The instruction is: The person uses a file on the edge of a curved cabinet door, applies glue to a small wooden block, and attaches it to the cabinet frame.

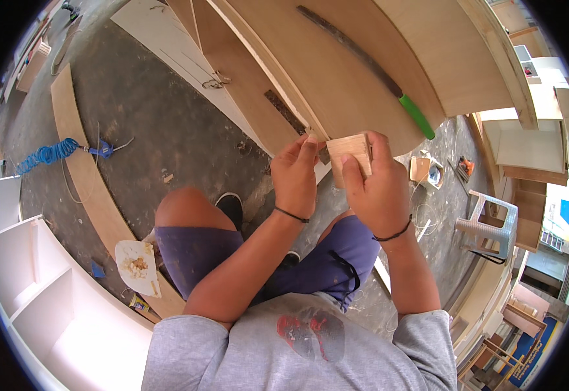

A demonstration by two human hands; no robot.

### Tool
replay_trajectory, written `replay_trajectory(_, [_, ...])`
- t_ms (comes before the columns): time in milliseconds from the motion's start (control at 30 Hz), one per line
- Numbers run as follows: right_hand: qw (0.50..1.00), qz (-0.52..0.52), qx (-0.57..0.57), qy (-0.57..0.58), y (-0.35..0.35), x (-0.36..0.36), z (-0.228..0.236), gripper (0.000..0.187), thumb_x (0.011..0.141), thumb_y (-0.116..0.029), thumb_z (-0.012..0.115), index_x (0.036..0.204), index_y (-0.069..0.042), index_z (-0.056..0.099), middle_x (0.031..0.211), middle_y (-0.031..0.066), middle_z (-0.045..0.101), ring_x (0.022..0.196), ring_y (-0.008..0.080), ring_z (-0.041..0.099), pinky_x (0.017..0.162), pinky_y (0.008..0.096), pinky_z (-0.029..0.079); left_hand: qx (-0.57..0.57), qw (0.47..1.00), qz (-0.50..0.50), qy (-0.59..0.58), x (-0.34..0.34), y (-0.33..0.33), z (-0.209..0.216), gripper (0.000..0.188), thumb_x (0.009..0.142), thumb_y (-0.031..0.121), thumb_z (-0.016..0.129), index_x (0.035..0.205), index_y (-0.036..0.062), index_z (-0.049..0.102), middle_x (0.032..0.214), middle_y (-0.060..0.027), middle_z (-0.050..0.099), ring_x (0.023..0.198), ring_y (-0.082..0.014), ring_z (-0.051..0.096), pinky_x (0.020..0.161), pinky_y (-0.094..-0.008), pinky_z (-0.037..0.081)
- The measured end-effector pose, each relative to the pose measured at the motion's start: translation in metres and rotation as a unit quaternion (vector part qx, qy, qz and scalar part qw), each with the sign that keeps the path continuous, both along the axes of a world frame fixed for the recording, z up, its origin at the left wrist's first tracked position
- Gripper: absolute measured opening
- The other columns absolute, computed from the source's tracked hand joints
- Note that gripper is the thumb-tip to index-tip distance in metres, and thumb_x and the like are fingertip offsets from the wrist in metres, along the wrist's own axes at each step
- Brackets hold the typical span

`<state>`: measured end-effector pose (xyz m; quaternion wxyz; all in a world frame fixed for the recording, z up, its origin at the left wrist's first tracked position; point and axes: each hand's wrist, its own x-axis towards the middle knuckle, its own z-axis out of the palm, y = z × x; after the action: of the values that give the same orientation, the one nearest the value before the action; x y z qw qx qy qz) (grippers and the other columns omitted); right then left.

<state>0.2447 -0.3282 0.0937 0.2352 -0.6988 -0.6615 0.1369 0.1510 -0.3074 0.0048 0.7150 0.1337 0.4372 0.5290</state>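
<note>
My right hand [379, 186] grips a small light wooden block [351, 153], thumb across its face and fingers behind. Just left of it, my left hand [295, 173] is closed in a pinch at the near corner of a pale wooden edge [275, 72]; what the fingertips hold is too small to make out. That edge borders a brown plywood panel [356, 85] of a cabinet piece. On the panel lies a long dark file [356, 49] with a green handle [417, 117]. A dark flat strip [284, 112] rests inside the cabinet, beyond my left fingers.
White shelving [69, 293] stands at lower left. A long plywood strip [92, 176] lies on the floor under a blue coiled air hose [50, 155]. A stained white scoop-like piece [138, 266] is by my knee. At right are a grey stool [490, 225] and cabinet parts [522, 143].
</note>
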Motion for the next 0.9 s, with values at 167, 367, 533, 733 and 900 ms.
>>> replay_trajectory(167, [0.998, 0.038, 0.025, -0.047, 0.013, -0.004, -0.007, 0.034, 0.081, -0.016, 0.057, 0.108, 0.000, 0.044, 0.069, 0.0235, 0.060, 0.066, 0.0414, 0.060, 0.055, 0.0471, 0.048, -0.021, 0.996, -0.001, -0.086, 0.000, -0.001, -0.006, 0.017, 0.087, 0.018, 0.057, 0.092, 0.0018, 0.063, 0.086, -0.0028, 0.061, 0.082, -0.0106, 0.056, 0.076, -0.0253, 0.041])
replay_trajectory(367, [0.995, 0.021, -0.002, -0.101, 0.020, -0.010, -0.010, 0.034, 0.081, -0.018, 0.056, 0.107, 0.000, 0.042, 0.067, 0.0241, 0.060, 0.065, 0.0414, 0.060, 0.055, 0.0481, 0.048, -0.054, 0.991, 0.005, -0.122, 0.000, -0.001, -0.003, 0.015, 0.085, 0.018, 0.059, 0.088, 0.0036, 0.063, 0.084, -0.0017, 0.061, 0.082, -0.0115, 0.056, 0.075, -0.0273, 0.042])
replay_trajectory(533, [0.993, -0.002, -0.027, -0.118, 0.018, -0.017, -0.011, 0.035, 0.081, -0.019, 0.055, 0.108, 0.000, 0.041, 0.066, 0.0241, 0.060, 0.064, 0.0416, 0.060, 0.055, 0.0486, 0.048, -0.046, 0.991, 0.017, -0.127, 0.001, -0.001, -0.005, 0.020, 0.086, 0.019, 0.059, 0.091, 0.0002, 0.064, 0.082, 0.0001, 0.061, 0.074, -0.0061, 0.052, 0.068, -0.0214, 0.041])
replay_trajectory(733, [0.990, -0.005, -0.066, -0.120, 0.022, -0.020, -0.009, 0.037, 0.081, -0.018, 0.055, 0.107, 0.001, 0.039, 0.066, 0.0246, 0.059, 0.063, 0.0428, 0.060, 0.054, 0.0494, 0.048, -0.044, 0.990, 0.008, -0.132, 0.000, -0.002, -0.005, 0.019, 0.086, 0.018, 0.058, 0.092, 0.0015, 0.064, 0.081, 0.0018, 0.061, 0.074, -0.0060, 0.052, 0.068, -0.0216, 0.041])
replay_trajectory(900, [0.989, 0.011, -0.061, -0.136, 0.023, -0.021, -0.006, 0.036, 0.081, -0.017, 0.055, 0.105, 0.002, 0.038, 0.065, 0.0252, 0.059, 0.063, 0.0437, 0.059, 0.054, 0.0502, 0.047, -0.068, 0.990, -0.008, -0.127, -0.003, -0.003, -0.004, 0.020, 0.085, 0.020, 0.058, 0.093, 0.0032, 0.065, 0.084, 0.0022, 0.061, 0.077, -0.0057, 0.052, 0.069, -0.0221, 0.040])
